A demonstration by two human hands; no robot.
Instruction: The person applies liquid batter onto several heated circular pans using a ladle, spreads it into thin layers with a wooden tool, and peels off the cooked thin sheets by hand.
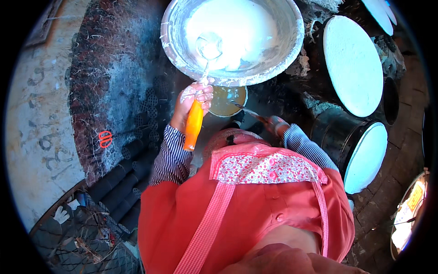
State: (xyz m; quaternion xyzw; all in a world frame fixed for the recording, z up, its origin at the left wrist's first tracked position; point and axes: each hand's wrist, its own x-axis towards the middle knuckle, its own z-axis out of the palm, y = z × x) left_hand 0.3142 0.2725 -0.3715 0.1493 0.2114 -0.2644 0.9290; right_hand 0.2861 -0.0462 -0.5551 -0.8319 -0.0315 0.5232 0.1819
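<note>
My left hand point(195, 97), smeared with white paste, grips a ladle by its orange handle point(194, 126). The ladle's round bowl point(209, 46) rests in or just over the white batter-like mix point(239, 20) inside a wide metal basin point(273, 73). Over to the right, my right hand point(275, 125) is closed around a thin tool, perhaps a spatula or scraper point(251, 112). Its tip reaches over a smaller round container of yellowish liquid point(224, 99), partly hidden beneath the basin's rim. Glare washes out much of the mix.
Dark metal drums with round white tops point(354, 65) point(366, 159) stand at the right on brick paving point(379, 205). Honeycomb coal briquettes point(114, 185) are stacked at the left by a stained wall point(92, 68). A white glove point(61, 215) lies among litter at lower left.
</note>
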